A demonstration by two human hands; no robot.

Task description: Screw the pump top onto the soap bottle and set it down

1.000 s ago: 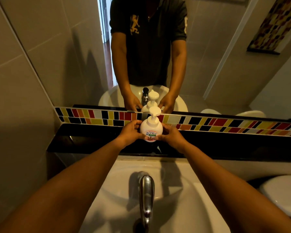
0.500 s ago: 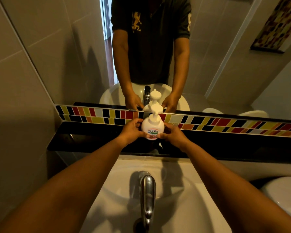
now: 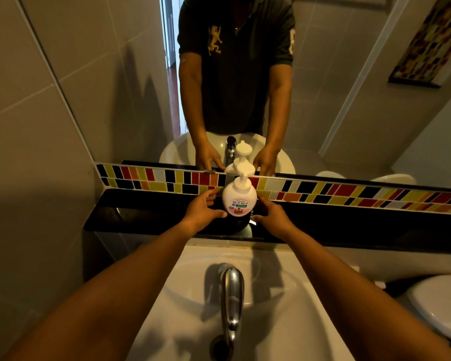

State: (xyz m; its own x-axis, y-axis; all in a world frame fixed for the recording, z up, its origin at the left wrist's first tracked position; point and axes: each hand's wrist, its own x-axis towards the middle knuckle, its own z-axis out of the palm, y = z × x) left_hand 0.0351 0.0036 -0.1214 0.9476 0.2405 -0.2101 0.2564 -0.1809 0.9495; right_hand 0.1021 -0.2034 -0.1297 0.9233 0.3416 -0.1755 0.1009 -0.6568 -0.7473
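Both hands flank the soap bottle point(image 3: 239, 200): my left hand point(image 3: 201, 210) spread wide, thumb touching its lower side, my right hand point(image 3: 271, 215) open just beside it, whether touching I cannot tell. Pump top point(image 3: 243, 169) sits on the neck, bottle upright on the black ledge point(image 3: 141, 217) under the coloured tile strip point(image 3: 349, 192) and mirror point(image 3: 336, 100). White basin point(image 3: 284, 321) and chrome tap point(image 3: 231, 298) lie nearest me.

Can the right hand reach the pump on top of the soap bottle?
Probably yes. The right hand sits beside the soap bottle, and nothing covers the pump top just above it.
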